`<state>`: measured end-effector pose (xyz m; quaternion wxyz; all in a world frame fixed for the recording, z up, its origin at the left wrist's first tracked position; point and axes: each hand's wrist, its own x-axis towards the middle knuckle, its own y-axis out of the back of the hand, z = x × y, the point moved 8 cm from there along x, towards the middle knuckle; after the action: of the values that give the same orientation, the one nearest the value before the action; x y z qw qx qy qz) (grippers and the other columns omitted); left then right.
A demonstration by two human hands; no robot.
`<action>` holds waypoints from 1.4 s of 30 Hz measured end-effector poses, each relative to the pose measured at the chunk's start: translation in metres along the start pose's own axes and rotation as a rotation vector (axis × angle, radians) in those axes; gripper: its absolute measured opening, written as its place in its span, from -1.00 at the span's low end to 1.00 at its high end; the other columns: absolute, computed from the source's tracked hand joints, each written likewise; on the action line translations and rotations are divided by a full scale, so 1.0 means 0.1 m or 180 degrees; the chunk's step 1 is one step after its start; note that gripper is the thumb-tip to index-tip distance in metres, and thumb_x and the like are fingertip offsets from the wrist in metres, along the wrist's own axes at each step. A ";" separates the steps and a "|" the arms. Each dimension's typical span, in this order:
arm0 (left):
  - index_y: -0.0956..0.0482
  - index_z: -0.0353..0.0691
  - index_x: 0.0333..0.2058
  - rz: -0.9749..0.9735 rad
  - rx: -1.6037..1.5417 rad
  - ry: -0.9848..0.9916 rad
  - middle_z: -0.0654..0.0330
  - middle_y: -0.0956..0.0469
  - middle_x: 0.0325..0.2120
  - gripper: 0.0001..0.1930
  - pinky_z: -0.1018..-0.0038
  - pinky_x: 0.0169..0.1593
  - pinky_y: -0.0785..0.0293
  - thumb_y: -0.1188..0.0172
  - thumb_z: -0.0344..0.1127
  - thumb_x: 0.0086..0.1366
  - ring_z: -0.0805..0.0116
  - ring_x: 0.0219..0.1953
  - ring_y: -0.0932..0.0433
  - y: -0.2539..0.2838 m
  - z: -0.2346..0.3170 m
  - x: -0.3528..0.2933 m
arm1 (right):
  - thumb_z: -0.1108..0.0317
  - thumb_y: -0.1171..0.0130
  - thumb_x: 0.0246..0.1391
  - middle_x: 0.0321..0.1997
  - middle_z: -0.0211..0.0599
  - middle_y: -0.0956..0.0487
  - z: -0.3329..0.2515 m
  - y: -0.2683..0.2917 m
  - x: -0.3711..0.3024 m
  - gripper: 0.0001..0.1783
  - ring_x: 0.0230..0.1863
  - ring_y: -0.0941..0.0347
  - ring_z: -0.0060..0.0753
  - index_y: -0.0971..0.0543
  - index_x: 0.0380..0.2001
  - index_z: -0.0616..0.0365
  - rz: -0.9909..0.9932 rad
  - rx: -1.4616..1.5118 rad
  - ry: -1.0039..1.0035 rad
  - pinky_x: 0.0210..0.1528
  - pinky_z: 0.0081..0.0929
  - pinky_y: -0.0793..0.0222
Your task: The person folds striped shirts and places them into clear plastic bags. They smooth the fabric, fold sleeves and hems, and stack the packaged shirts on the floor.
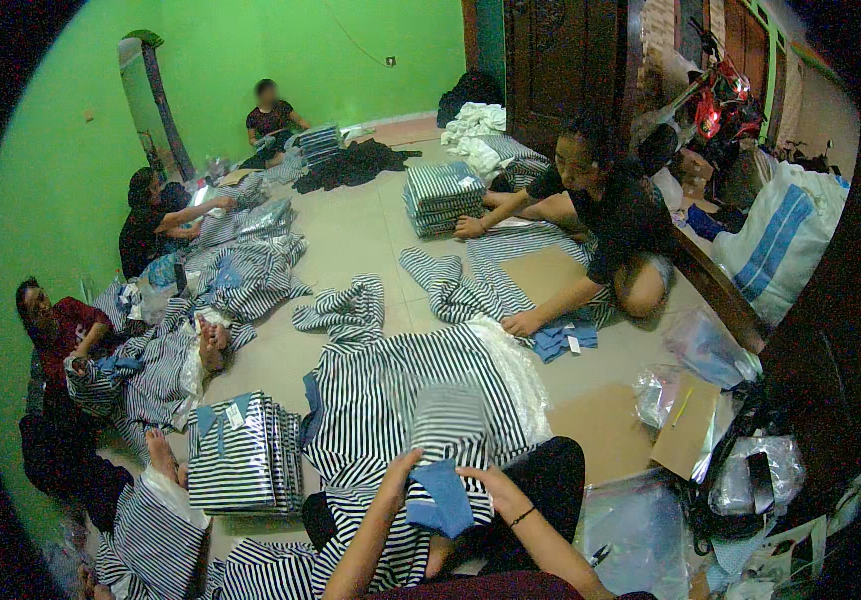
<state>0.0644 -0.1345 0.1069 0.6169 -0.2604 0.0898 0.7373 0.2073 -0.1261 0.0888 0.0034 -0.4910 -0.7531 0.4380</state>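
Shirt [441, 495], folded, striped and blue, sits close before the person, apparently partly inside a clear bag [441, 400]. The left hand [401, 478] and right hand [491, 485] clasp its sides. Likely light and soft, the plastic slippery; best held by both folded edges. A white tag [238, 412] on the nearby stack [246, 465] is unreadable.
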 end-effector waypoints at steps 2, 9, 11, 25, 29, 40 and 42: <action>-0.31 -0.38 -0.16 -0.0174 0.0106 -0.0259 0.09 -0.39 -0.27 -0.47 0.43 -0.10 -0.21 -0.06 -0.03 0.03 0.33 -0.18 -0.32 0.02 0.19 0.08 | 0.53 -0.21 -0.32 -0.24 -0.22 -0.44 -0.32 -0.04 0.08 -0.39 -0.29 -0.41 -0.40 -0.23 -0.10 0.30 0.0051 -0.0741 0.0448 -0.28 -0.49 -0.38; -0.09 -0.37 0.03 -0.0704 -0.0064 -0.0591 0.03 -0.18 -0.01 -0.36 0.32 0.00 -0.13 0.01 -0.05 0.08 0.22 0.02 -0.17 -0.05 0.42 0.55 | 0.52 -0.27 -0.41 -0.11 -0.29 -0.36 -0.82 0.01 0.53 -0.25 -0.12 -0.30 -0.44 -0.19 -0.03 0.20 -0.0038 -0.1461 0.1097 -0.05 -0.49 -0.21; -0.15 -0.36 0.00 -0.0394 0.0182 -0.0706 0.06 -0.25 -0.07 -0.40 0.38 -0.01 -0.16 0.01 -0.04 0.09 0.27 -0.05 -0.24 0.06 0.22 0.76 | 0.51 -0.27 -0.40 -0.13 -0.28 -0.38 -0.60 0.20 0.78 -0.27 -0.13 -0.31 -0.45 -0.21 -0.04 0.24 0.0076 -0.1013 0.0778 -0.05 -0.50 -0.22; -0.24 -0.18 -0.08 -0.0084 -0.0979 0.1162 0.17 -0.29 -0.11 -0.45 0.30 -0.08 -0.22 -0.03 0.07 0.04 0.28 -0.12 -0.27 0.24 -0.97 1.11 | 0.18 -0.36 -0.54 0.11 0.11 -0.08 -0.33 0.76 1.39 0.11 0.11 -0.08 -0.21 0.02 0.06 0.45 0.0966 -0.2475 0.0072 0.10 -0.49 0.01; -0.18 -0.13 -0.03 -0.0429 -0.0908 0.1157 0.20 -0.20 -0.03 -0.38 0.27 -0.02 -0.08 0.00 0.14 0.03 0.29 -0.05 -0.18 0.18 -1.10 1.28 | 0.15 -0.35 -0.52 0.05 0.13 -0.19 -0.62 0.61 1.42 0.04 0.06 -0.16 -0.18 -0.07 0.02 0.48 0.0831 -0.3088 0.0394 0.08 -0.47 -0.04; -0.17 -0.13 0.00 -0.0316 -0.0748 0.1071 0.27 -0.26 -0.05 -0.38 0.44 -0.01 -0.13 0.04 0.14 0.07 0.35 -0.06 -0.24 0.05 -1.26 1.38 | 0.08 -0.34 -0.52 -0.10 0.15 -0.34 -0.44 0.28 1.36 0.16 -0.15 -0.34 0.04 0.15 0.11 0.18 0.1017 -0.3995 0.1102 -0.12 -0.32 -0.25; -0.12 -0.15 0.03 -0.0739 -0.1018 0.0875 0.28 -0.30 -0.08 -0.37 0.51 -0.05 -0.19 0.06 0.13 0.09 0.34 -0.10 -0.28 -0.12 -1.04 1.26 | 0.20 -0.33 -0.51 -0.11 0.15 -0.34 -0.50 0.28 1.32 0.10 -0.15 -0.34 0.03 0.09 0.12 0.14 0.0999 -0.3992 0.0821 -0.13 -0.33 -0.26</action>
<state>0.0909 -0.0703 -0.0411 0.6304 -0.4613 0.0246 0.6238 0.1807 0.0085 0.0448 -0.2570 -0.5524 -0.7785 -0.1508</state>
